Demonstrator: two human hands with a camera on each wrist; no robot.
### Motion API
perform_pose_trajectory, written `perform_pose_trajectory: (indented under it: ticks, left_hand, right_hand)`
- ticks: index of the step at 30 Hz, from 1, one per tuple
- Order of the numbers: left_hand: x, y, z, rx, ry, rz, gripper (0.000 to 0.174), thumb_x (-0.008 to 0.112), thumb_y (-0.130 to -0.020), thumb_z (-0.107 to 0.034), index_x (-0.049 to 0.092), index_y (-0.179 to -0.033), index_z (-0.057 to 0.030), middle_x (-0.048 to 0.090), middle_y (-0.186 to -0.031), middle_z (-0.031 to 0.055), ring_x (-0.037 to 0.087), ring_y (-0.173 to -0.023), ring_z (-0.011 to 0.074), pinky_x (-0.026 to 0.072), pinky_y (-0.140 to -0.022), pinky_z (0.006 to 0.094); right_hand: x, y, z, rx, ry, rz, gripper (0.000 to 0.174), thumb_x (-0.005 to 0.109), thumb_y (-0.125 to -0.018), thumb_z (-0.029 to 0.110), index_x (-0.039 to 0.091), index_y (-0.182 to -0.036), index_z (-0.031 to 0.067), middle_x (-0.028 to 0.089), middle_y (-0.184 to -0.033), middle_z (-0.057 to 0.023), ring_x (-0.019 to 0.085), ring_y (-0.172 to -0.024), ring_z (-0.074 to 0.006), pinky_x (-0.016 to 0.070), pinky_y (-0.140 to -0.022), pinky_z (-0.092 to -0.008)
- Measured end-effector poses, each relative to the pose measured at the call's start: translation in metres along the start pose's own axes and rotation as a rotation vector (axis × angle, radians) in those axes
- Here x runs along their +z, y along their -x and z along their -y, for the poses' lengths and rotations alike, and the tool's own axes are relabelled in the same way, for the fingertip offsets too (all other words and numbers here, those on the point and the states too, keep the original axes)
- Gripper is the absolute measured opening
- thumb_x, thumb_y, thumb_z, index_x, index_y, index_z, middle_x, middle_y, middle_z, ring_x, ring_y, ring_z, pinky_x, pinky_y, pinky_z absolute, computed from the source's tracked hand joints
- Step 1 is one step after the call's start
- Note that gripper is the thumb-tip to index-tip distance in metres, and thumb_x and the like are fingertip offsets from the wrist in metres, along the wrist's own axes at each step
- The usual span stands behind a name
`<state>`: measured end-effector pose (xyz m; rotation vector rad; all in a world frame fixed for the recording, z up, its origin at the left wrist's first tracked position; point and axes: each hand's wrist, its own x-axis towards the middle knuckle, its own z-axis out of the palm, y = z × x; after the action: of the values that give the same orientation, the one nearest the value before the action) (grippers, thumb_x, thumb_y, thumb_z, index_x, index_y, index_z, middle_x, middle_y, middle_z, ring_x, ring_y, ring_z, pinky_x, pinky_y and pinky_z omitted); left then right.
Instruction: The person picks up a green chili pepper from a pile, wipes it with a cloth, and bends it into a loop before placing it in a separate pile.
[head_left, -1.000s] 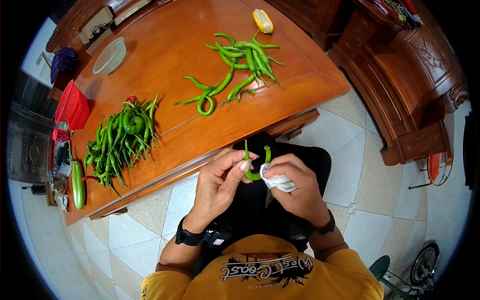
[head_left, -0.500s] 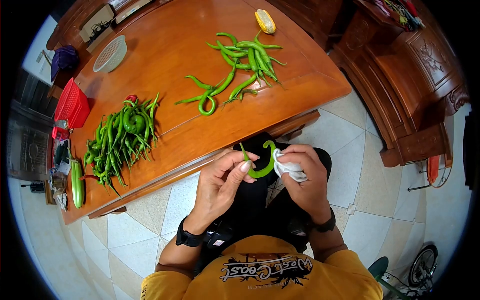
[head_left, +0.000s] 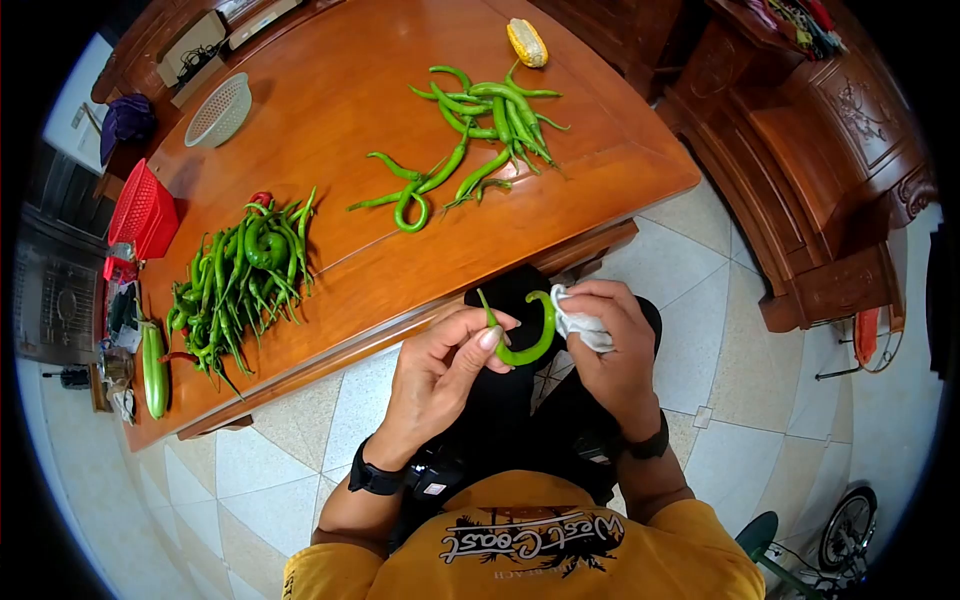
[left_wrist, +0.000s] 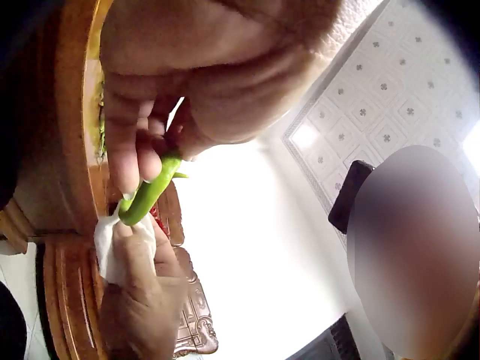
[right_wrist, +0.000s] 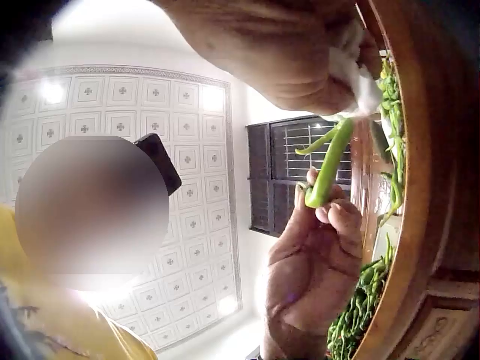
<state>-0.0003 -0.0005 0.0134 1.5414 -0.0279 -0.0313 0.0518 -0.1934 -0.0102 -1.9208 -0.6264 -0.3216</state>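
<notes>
My left hand [head_left: 437, 372] pinches a curved green chili pepper [head_left: 530, 352] between thumb and fingers, above my lap. The pepper bends in a U, its thin tip by the left thumb and its stem end curling up on the right. My right hand [head_left: 617, 345] grips a crumpled white cloth [head_left: 580, 319] right beside the pepper's stem side. In the left wrist view the cloth [left_wrist: 112, 247] overlaps the pepper's end [left_wrist: 146, 199]. The right wrist view shows the pepper [right_wrist: 332, 161] running from the left fingertips up to the cloth.
On the wooden table [head_left: 330, 110] lie a large heap of green chilies [head_left: 245, 270], a smaller spread of chilies [head_left: 500, 110] and a corn cob [head_left: 527, 43]. A red basket [head_left: 145, 210], a pale basket [head_left: 219, 110] and a long green vegetable [head_left: 154, 368] stand or lie leftward.
My right hand with the cloth has moved right and off the bottom of the pepper's curve, baring more of it. My left hand keeps its pinch, and the pepper has turned slightly.
</notes>
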Motion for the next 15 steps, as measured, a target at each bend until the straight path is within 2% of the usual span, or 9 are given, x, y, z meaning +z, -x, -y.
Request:
perform_pose_trajectory:
  ticks: [8, 12, 15]
  left_hand:
    - [0.002, -0.002, 0.001, 0.000, 0.053, -0.063, 0.023, 0.052, -0.096, -0.015, 0.060, -0.107, 0.0038, 0.057, -0.089, 0.0063, 0.059, -0.073, 0.0106, 0.0508, -0.072, 0.0237]
    - [0.001, -0.003, 0.003, 0.003, 0.120, -0.079, 0.023, 0.050, -0.097, -0.015, 0.058, -0.104, 0.0051, 0.059, -0.096, 0.0092, 0.061, -0.077, 0.0124, 0.0522, -0.075, 0.0255]
    - [0.002, -0.004, 0.002, -0.003, 0.168, -0.083, 0.022, 0.049, -0.098, -0.015, 0.057, -0.101, 0.0053, 0.059, -0.101, 0.0115, 0.062, -0.080, 0.0144, 0.0532, -0.077, 0.0272]
  right_hand:
    - [0.003, 0.006, 0.017, 0.013, -0.190, 0.149, 0.034, 0.065, -0.067, -0.011, 0.062, -0.098, 0.0028, 0.058, -0.102, -0.0110, 0.061, -0.090, -0.0254, 0.0495, -0.077, -0.0300]
    - [0.005, 0.008, 0.024, 0.044, -0.283, 0.176, 0.029, 0.064, -0.067, -0.010, 0.062, -0.093, 0.0021, 0.060, -0.099, -0.0104, 0.061, -0.088, -0.0219, 0.0483, -0.078, -0.0287]
    - [0.004, 0.010, 0.022, 0.018, -0.305, 0.223, 0.032, 0.065, -0.068, -0.010, 0.062, -0.097, 0.0040, 0.059, -0.103, -0.0111, 0.062, -0.091, -0.0234, 0.0496, -0.077, -0.0295]
